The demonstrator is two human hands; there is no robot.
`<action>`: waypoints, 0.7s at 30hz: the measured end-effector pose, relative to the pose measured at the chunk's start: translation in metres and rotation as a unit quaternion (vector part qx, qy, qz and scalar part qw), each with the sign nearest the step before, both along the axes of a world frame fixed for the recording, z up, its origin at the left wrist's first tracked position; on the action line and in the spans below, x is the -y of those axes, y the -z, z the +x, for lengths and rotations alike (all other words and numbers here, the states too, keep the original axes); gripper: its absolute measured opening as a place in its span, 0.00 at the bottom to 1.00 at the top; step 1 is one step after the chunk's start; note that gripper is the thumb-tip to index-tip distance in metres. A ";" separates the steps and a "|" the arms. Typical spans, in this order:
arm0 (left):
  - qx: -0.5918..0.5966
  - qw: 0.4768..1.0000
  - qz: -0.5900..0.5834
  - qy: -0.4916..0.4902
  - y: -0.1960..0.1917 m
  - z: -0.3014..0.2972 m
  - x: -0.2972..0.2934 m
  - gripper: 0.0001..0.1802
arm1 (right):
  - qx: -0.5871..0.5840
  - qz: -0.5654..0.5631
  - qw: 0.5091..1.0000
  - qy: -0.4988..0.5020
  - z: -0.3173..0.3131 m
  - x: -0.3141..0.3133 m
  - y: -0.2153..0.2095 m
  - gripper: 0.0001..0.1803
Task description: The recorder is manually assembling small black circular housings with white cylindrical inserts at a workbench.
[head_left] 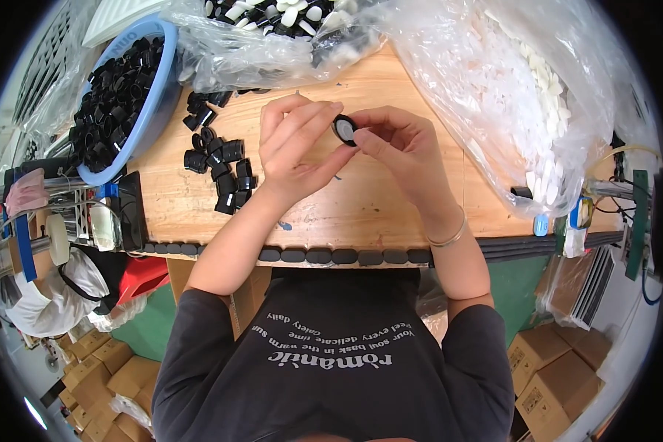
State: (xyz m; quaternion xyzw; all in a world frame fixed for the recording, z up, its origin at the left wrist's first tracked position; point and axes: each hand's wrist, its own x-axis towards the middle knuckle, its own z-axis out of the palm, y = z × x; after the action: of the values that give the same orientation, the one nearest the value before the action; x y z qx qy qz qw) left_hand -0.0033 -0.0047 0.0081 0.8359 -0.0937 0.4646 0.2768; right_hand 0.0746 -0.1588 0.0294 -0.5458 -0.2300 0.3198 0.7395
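Between my two hands, above the middle of the table, is a small round black cap with a pale disc inside its ring. My right hand pinches its right side between thumb and forefinger. My left hand meets it from the left, with fingertips at the top and the thumb at the lower edge. Loose black caps lie in a group to the left of my left hand. A translucent bag of white plastic pieces spreads over the right side of the table.
A blue basin heaped with black caps stands at the far left. Another clear bag of black and white parts lies at the back. Dark padding lines the table's front edge. A single black cap sits near the right bag. Cartons stand below.
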 end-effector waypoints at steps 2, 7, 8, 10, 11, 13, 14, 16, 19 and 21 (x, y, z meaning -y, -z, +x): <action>0.003 1.000 0.017 0.002 0.000 0.000 0.000 0.27 | 0.016 -0.004 1.000 0.001 -0.001 0.000 0.001 0.12; 0.008 1.000 0.018 0.003 -0.001 0.000 0.001 0.27 | -0.005 0.012 1.000 0.004 -0.003 -0.001 0.001 0.12; 0.009 1.000 0.015 0.006 -0.002 0.000 0.001 0.27 | -0.006 0.012 1.000 0.005 -0.003 -0.001 0.000 0.12; 0.016 1.000 0.021 0.002 0.000 0.001 -0.001 0.27 | -0.018 0.037 0.999 0.016 -0.004 -0.002 -0.001 0.11; 0.024 0.999 0.026 -0.003 0.001 0.002 -0.002 0.28 | -0.018 0.037 0.999 0.016 -0.004 -0.001 -0.001 0.11; 0.026 0.999 0.030 -0.001 0.002 0.002 -0.003 0.28 | 0.043 -0.030 0.999 0.014 -0.004 0.001 0.000 0.12; 0.028 0.999 0.035 0.003 0.002 0.003 -0.002 0.28 | 0.042 -0.029 0.999 0.015 -0.005 0.001 0.000 0.12; 0.028 0.999 0.040 0.001 0.002 0.004 0.000 0.28 | 0.098 -0.037 0.994 0.031 -0.008 0.003 -0.002 0.13; 0.028 0.999 0.046 -0.003 0.002 0.003 0.000 0.28 | 0.079 -0.049 0.995 0.028 -0.006 0.002 -0.002 0.13; 0.028 0.998 0.050 -0.003 0.002 0.004 0.000 0.28 | 0.070 -0.037 0.996 0.034 -0.006 0.001 0.002 0.11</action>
State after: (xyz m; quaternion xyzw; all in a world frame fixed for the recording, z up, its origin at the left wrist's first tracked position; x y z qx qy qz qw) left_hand 0.0003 -0.0045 0.0058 0.8355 -0.1219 0.4837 0.2305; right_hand 0.0690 -0.1594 0.0273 -0.6012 -0.2507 0.2632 0.7116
